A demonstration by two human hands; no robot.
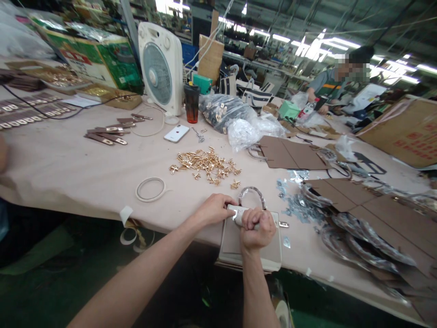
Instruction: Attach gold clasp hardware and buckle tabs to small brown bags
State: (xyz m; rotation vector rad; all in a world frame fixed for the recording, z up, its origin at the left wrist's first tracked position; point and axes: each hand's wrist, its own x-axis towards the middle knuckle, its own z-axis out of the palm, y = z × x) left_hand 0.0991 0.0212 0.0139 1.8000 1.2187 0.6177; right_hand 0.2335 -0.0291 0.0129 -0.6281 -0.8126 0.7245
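A small beige handbag [232, 248] lies at the near edge of the table, its wrapped handle [251, 193] arching away from me. My left hand [214, 209] is closed on the bag's top edge at the left. My right hand [256, 230] is a fist pressed on the strap and clasp at the middle of the bag's flap. What the right fingers pinch is hidden. A pile of gold metal clasps [205, 165] lies just beyond the bag.
A tape ring [150, 189] lies to the left. Wrapped bag handles and brown panels [362, 214] crowd the right side. Farther back stand a white phone [176, 133], a dark cup [191, 103], a fan [160, 68] and brown straps [105, 135]. Another person [327, 86] works at the far right.
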